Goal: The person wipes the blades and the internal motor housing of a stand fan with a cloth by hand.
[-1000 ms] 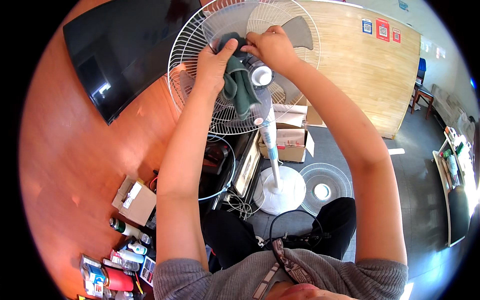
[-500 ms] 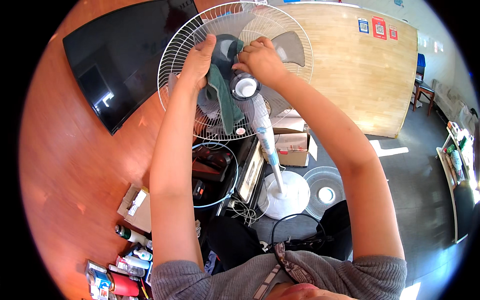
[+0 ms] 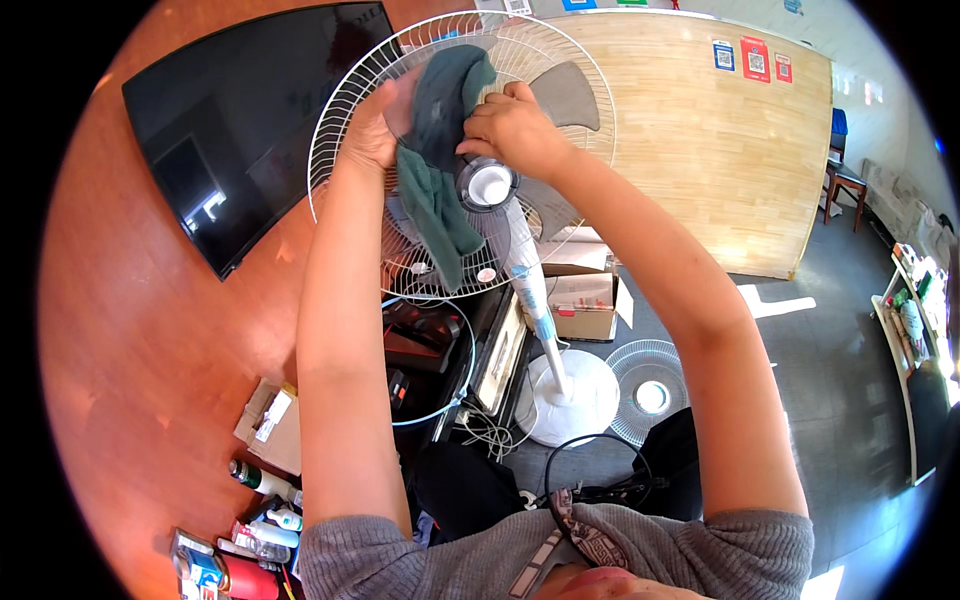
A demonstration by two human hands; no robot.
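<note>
One white pedestal fan (image 3: pixel 528 268) stands ahead, one round pale ribbed grille (image 3: pixel 625 382) beside its base (image 3: pixel 580 405). Across one translucent grey plastic fan blade (image 3: pixel 399 108) drapes one dark green fabric cloth (image 3: pixel 436 200); the left hand (image 3: pixel 370 135) grips that blade, the right hand (image 3: pixel 512 132) clasps the cloth.

At upper centre, the person's right hand (image 3: pixel 512 130) holds a green cloth (image 3: pixel 432 195) draped over a fan (image 3: pixel 490 185), the left hand (image 3: pixel 371 135) just left of the cloth. A round grille (image 3: pixel 627 398) lies on the floor (image 3: pixel 835 340), right of lower centre.
</note>
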